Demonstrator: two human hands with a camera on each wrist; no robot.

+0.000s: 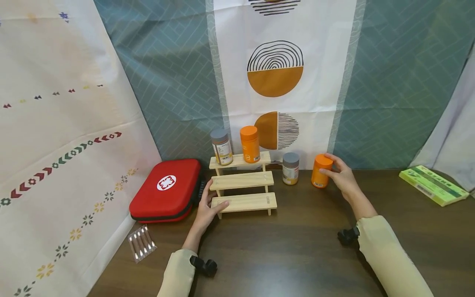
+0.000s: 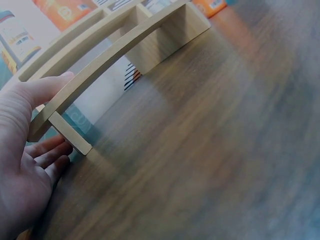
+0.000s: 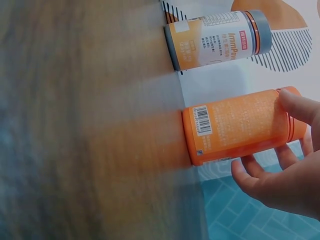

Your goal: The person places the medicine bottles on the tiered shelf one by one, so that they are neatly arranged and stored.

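Head: left hand (image 1: 206, 212) gripped rack (image 1: 246, 203) at its left end; right hand (image 1: 344, 179) pinched orange bottle (image 1: 318, 175), right of rack. Left wrist: bottom shelf (image 2: 107, 56) lay between thumb and fingers. Right wrist: orange bottle's upper end likewise.

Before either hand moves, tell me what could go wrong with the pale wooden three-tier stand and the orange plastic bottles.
The left hand grips one end of the pale wooden three-tier stand; a tug might topple the upright orange plastic bottle on its top tier.
The right hand holds the other orange plastic bottle near its cap; swinging it sideways could knock over the neighbouring grey-capped, white-and-yellow-labelled bottle.
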